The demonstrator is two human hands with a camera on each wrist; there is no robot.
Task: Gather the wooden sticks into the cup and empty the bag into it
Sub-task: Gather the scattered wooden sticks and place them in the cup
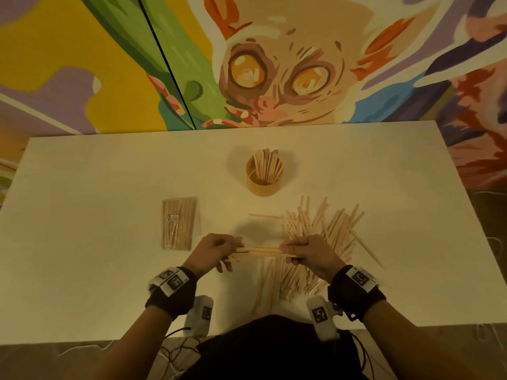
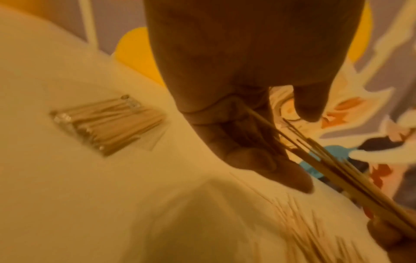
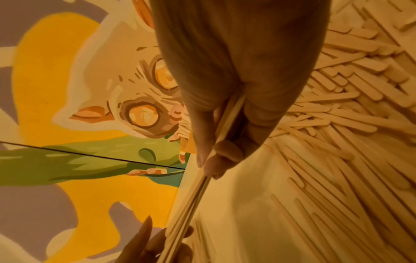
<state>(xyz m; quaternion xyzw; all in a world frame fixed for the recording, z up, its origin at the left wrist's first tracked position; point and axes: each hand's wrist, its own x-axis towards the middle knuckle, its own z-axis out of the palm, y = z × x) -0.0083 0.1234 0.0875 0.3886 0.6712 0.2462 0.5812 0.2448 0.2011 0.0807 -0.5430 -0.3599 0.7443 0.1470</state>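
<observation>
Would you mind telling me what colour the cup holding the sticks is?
The cup is a light tan, wood-like colour, much like the sticks inside it; the head view shows it best.

We see a round wooden cup [image 1: 264, 182] standing upright, partly filled with flat wooden sticks; a clear bag [image 1: 179, 222] of sticks lying flat to its near left; a loose stick pile [image 1: 318, 242] to its near right; a small bundle [image 1: 260, 252] lifted level above the table
</observation>
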